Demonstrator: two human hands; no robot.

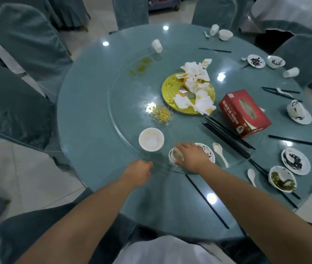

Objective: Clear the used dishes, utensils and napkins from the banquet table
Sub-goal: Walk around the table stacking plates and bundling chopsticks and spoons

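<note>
The right hand is curling its fingers around a small cup that is lying tipped on its side, partly over the near edge of a soiled saucer at the rim of the glass turntable. The left hand is reaching in beside it, fingers bent inward near the turntable's edge; it is blurred, and I cannot tell whether it is holding or pushing anything.

The cup is resting against the saucer, so a hurried lift is likely to drag or tip the saucer and scatter its dark scraps. If the left hand is bearing on the turntable, the glass may turn and carry the white bowl and the saucer away from the grip.

Just to the right, a white spoon is lying close to the saucer, and a bundle of black chopsticks is angling between it and the red tissue box; an elbow swinging that way could roll them. A single chopstick is lying under the right forearm on the bench. Farther right, a bowl with green leftovers, a stained plate and another spoon are waiting. At the centre, crumpled napkins are heaped on a gold plate, with spilled food beside it. Covered chairs are crowding the bench edge.
</note>
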